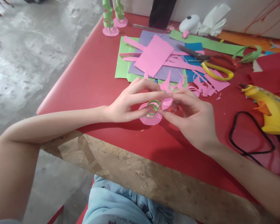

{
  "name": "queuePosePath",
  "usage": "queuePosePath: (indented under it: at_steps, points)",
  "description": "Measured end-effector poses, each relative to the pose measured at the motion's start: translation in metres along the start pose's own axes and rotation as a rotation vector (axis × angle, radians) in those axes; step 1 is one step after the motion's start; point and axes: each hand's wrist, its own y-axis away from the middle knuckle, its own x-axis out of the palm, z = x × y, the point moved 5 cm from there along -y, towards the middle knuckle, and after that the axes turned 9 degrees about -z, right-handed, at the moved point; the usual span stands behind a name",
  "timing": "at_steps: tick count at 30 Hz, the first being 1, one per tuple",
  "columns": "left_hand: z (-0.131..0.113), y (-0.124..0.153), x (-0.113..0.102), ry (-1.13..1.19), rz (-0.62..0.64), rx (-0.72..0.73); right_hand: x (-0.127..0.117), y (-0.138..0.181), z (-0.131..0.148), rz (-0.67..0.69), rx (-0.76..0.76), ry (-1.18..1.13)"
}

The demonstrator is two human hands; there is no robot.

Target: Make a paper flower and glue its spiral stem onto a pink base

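Note:
A green paper curl [157,109] sits over a round pink paper disc [151,122] near the table's front edge. The thumb and fingers of my left hand [127,101] are closed around the curl from the left. From the right, my right hand [197,116] pinches a small pink paper piece [167,103] beside the curl, its thumb tip close to the green loops. Both hands' fingertips meet above the disc. Where the pink piece touches the curl is hidden behind the fingers.
Coloured paper sheets [154,56] and pink scraps [203,87] lie behind my hands, with scissors [207,62] on top. A yellow glue gun [268,105] and its black cord [233,124] are at right. Two green spirals on pink discs [110,31] stand at the far left.

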Motion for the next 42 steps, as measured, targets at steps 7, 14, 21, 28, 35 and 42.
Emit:
queuePosePath:
  at_steps: [7, 14, 21, 28, 35, 42]
  points:
    - [0.001, 0.000, 0.000, -0.041, 0.052, 0.008, 0.000, -0.001, -0.002, 0.005, 0.037, -0.011]
    - [0.000, -0.002, 0.001, -0.060, 0.085, -0.107, 0.000, 0.000, -0.001, 0.015, 0.062, 0.019]
    - [-0.002, -0.003, -0.001, -0.021, 0.066, -0.098, -0.001, 0.001, -0.004, 0.013, 0.051, 0.018]
    - [0.002, 0.003, 0.002, 0.025, 0.073, -0.141, 0.000, 0.001, -0.003, 0.026, 0.036, 0.009]
    - [0.004, 0.005, 0.002, 0.061, 0.055, -0.142, -0.001, 0.001, -0.005, 0.034, 0.029, 0.030]
    - [0.008, 0.007, 0.009, 0.149, 0.147, -0.252, -0.002, 0.002, -0.004, 0.035, 0.040, 0.039]
